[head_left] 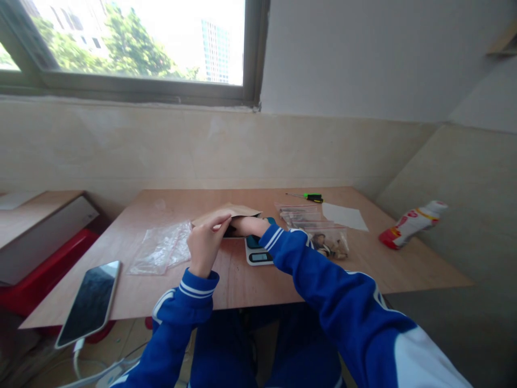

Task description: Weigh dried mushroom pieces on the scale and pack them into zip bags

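Note:
A brown paper pouch (226, 213) is held above the wooden table (262, 280), its mouth facing me. My left hand (205, 242) pinches the pouch's near edge with closed fingers. My right hand (247, 225) reaches into the pouch's opening, its fingers hidden inside. Just under the right wrist sits a small digital kitchen scale (258, 251) with a blue top.
Clear plastic bags (161, 248) lie left of the pouch. Zip bags with dried items (329, 237) lie right, beside white paper (345, 215) and a green-handled screwdriver (310, 197). A phone (89, 302) rests at the table's left front edge. A white-red bottle (412, 222) lies far right.

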Demonstrator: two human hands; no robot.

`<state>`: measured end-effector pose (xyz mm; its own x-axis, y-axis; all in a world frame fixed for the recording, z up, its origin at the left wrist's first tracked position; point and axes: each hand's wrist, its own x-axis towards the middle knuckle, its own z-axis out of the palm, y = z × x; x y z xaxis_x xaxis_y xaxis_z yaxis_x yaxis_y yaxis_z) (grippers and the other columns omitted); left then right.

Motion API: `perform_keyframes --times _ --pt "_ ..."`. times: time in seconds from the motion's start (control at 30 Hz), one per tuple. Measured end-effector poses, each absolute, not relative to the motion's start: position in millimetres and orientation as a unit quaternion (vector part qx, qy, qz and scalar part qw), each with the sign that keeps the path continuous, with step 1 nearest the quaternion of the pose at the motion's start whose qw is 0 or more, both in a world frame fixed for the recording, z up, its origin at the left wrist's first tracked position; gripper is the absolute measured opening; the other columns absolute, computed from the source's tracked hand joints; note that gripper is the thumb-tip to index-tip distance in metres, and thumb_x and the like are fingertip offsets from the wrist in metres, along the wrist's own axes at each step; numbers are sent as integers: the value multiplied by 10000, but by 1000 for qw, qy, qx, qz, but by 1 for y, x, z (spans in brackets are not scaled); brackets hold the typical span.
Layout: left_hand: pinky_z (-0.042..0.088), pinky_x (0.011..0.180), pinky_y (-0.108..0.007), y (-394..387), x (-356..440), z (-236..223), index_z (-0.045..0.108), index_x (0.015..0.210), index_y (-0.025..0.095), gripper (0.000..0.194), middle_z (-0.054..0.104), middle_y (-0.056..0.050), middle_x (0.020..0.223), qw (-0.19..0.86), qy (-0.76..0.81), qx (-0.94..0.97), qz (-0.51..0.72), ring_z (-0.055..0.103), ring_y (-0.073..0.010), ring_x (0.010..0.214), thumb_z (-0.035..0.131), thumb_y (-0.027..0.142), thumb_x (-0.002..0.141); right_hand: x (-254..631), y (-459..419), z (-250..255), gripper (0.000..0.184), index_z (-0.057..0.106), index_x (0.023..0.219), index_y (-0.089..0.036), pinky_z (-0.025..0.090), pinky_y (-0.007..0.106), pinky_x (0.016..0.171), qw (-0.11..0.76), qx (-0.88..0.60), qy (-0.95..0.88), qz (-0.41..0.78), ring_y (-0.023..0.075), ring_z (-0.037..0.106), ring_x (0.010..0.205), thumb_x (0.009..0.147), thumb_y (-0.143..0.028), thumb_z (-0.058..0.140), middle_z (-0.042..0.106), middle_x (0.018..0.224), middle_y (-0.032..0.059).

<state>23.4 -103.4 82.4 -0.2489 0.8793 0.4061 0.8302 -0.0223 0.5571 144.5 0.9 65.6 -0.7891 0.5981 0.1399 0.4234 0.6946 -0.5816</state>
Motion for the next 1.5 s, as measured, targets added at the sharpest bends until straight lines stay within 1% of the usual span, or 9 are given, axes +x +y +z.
perform_keyframes --times 0.17,0.37,0.5,0.63,0.87,1.0,1.1,1.3,1.5 --pt "399 570 -256 -102 17 86 732 1029 358 285 760 -6 781 32 708 608 359 699 -222 777 576 493 833 174 -42 101 248 686 1020 -175 465 346 947 154 -271 -920 239 232 620 1062 787 -108 634 689 1116 89" --pt "383 555 -259 -100 12 87 741 995 358 289 759 6 772 36 708 586 394 694 -207 729 574 519 823 240 -84 142 349 651 1160 -204 493 280 840 195 -301 -880 312 190 640 982 834 -328 630 692 1107 45" --pt "378 544 -261 -101 11 88 745 980 363 298 753 8 741 41 711 575 402 692 -212 723 576 542 812 285 -78 105 329 657 1080 -190 506 298 796 176 -428 -824 327 201 650 934 775 -312 682 702 1041 65" --pt "382 559 -265 -102 13 90 745 982 363 285 756 8 762 50 715 572 399 697 -223 772 587 527 810 296 -64 45 313 585 1036 -152 495 323 745 213 -579 -758 212 204 636 844 752 -224 695 671 958 88" --pt "393 565 -256 -103 10 90 745 986 356 299 754 8 753 58 715 567 406 695 -213 760 588 534 805 275 -61 19 229 575 892 -152 463 370 796 188 -597 -774 94 258 609 904 766 -290 707 639 912 96" --pt "407 573 -253 -104 9 88 745 988 354 302 755 12 752 58 709 569 411 696 -203 738 588 535 804 276 -64 55 178 605 867 -167 456 384 864 298 -563 -764 106 254 597 958 865 -344 583 645 923 95" --pt "415 587 -258 -103 13 85 743 991 356 283 757 13 755 58 708 575 406 700 -211 758 598 514 807 268 -72 96 207 632 949 -179 490 320 840 369 -490 -759 218 194 631 929 920 -319 483 673 968 68" --pt "429 605 -251 -104 22 84 742 991 344 252 765 10 802 66 693 596 399 709 -204 798 583 459 834 222 -65 135 300 679 1114 -224 445 285 975 167 -269 -884 343 167 604 1121 892 -183 481 674 1197 20" --pt "452 621 -252 -109 21 87 745 984 336 246 767 12 830 71 693 599 395 707 -210 820 591 451 831 173 -17 102 214 727 932 -202 505 279 861 60 -250 -918 302 182 671 909 761 -140 614 744 988 20"
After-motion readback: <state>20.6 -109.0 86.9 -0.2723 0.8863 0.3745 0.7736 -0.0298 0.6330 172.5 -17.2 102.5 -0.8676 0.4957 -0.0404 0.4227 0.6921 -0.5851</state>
